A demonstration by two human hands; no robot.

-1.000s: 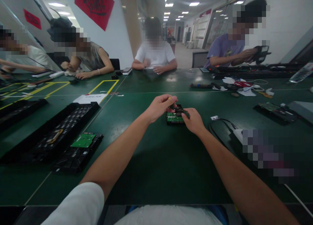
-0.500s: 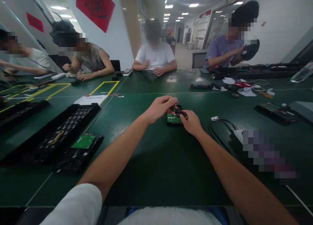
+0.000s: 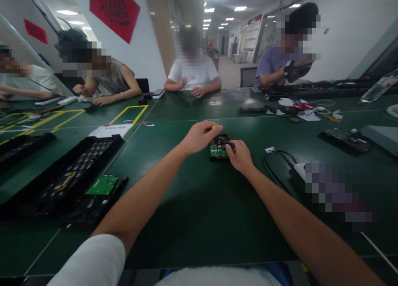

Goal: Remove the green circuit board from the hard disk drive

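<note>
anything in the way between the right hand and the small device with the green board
Nothing visible: the right hand is right up against the right side of the device. The left hand is on the opposite side, not between them.

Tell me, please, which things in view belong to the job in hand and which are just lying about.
In the job, apparently:
small black unit with green circuit board, at the right grip
yellow-topped item, mostly hidden by the left grip

Lying about, apparently:
clear plastic bottle
white sheet
grey box
</note>
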